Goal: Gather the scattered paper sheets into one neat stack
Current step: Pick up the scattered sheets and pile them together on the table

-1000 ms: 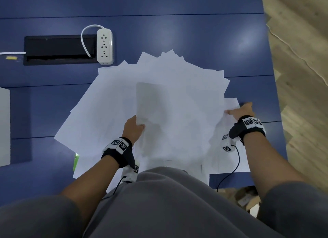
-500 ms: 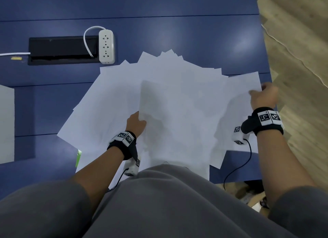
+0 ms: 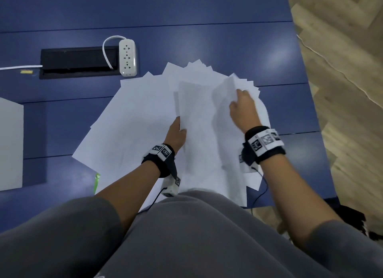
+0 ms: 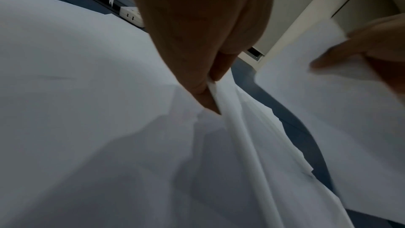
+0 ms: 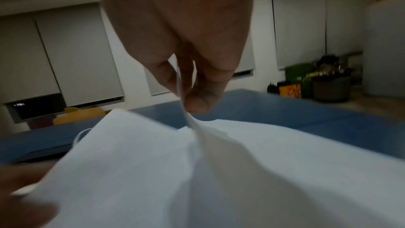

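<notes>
My left hand [image 3: 176, 135] pinches the edge of the gathered stack [image 3: 199, 136], thumb over fingers; my right hand [image 3: 242, 109] pinches a single sheet [image 3: 224, 95] by its far edge, lifted above that stack. The scattered sheets [image 3: 132, 120] fan across the blue table [image 3: 207, 39]. Paper is light, floppy and slippery (it sags between grips), so I'd take edges and corners, not middles.

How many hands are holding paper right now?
2. The left hand grips the left edge of the gathered stack near the table's middle. The right hand pinches a lifted sheet over the stack's right side.
</notes>
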`<control>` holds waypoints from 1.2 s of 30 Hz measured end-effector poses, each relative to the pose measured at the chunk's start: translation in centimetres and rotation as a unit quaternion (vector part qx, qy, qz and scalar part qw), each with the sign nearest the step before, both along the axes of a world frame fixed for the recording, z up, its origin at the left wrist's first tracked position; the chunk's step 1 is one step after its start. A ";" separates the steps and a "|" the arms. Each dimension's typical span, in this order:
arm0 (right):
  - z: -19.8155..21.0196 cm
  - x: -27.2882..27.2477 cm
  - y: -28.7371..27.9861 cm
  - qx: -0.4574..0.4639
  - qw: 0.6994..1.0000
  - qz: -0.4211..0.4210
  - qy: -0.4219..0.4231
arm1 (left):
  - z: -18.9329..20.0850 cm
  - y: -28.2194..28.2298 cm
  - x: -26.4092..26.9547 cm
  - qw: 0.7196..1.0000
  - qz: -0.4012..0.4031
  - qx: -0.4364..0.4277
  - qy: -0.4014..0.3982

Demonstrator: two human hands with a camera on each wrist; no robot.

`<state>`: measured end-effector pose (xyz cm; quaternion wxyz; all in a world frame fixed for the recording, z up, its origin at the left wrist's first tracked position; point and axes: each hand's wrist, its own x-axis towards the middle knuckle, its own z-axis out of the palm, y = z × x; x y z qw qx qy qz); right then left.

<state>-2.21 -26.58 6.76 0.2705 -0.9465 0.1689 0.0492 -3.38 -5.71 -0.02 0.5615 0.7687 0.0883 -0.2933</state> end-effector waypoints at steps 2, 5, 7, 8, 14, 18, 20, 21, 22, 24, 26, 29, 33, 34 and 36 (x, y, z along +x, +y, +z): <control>-1.2 -0.3 2.8 0.057 0.998 0.014 0.038 | 0.2 -0.2 -0.3 0.999 0.009 -0.033 0.006; -2.6 -0.7 5.9 0.158 0.984 -0.007 0.086 | 0.4 0.0 -0.8 0.996 0.016 -0.078 0.037; -3.1 -0.7 7.4 0.233 0.967 -0.040 0.100 | 0.9 0.0 -1.1 0.992 0.016 -0.109 0.054; -3.3 -0.7 8.0 0.259 0.959 -0.056 0.101 | 1.0 0.2 -1.3 0.992 0.010 -0.116 0.057; -3.6 -0.3 9.4 0.359 0.915 -0.167 0.080 | 0.7 1.6 -2.3 0.991 -0.048 -0.110 0.055; -3.8 -0.4 9.9 0.417 0.886 -0.184 0.089 | 0.2 2.0 -2.5 0.993 -0.048 -0.109 0.015; -3.5 -0.6 9.8 0.492 0.846 -0.180 0.105 | -0.5 2.3 -2.5 0.996 -0.024 -0.091 0.003; -3.5 -0.8 9.5 0.522 0.827 -0.169 0.121 | -0.6 2.4 -2.4 0.997 -0.006 -0.075 -0.007; -3.5 -1.0 9.0 0.527 0.825 -0.155 0.135 | -0.6 2.4 -2.3 0.999 0.008 -0.051 -0.018; -4.0 -1.4 7.7 0.466 0.865 -0.128 0.134 | -1.0 2.4 -2.0 0.999 0.024 -0.001 -0.036; -5.2 -1.9 5.7 0.349 0.924 -0.114 0.109 | -1.6 2.5 -1.6 0.998 0.032 0.028 -0.041; -7.3 -3.2 2.1 0.248 0.949 -0.145 0.134 | -2.3 2.4 -1.3 0.997 0.047 0.035 -0.042; -8.4 -5.2 -1.9 0.309 0.917 -0.221 0.125 | -1.5 1.5 -1.2 0.995 0.078 -0.049 -0.027; -8.2 -5.7 -2.8 0.343 0.904 -0.229 0.112 | -1.1 1.1 -1.1 0.994 0.083 -0.074 -0.008; -7.9 -6.8 -4.7 0.402 0.884 -0.219 0.091 | -0.9 -0.2 -1.0 0.991 0.081 -0.102 0.028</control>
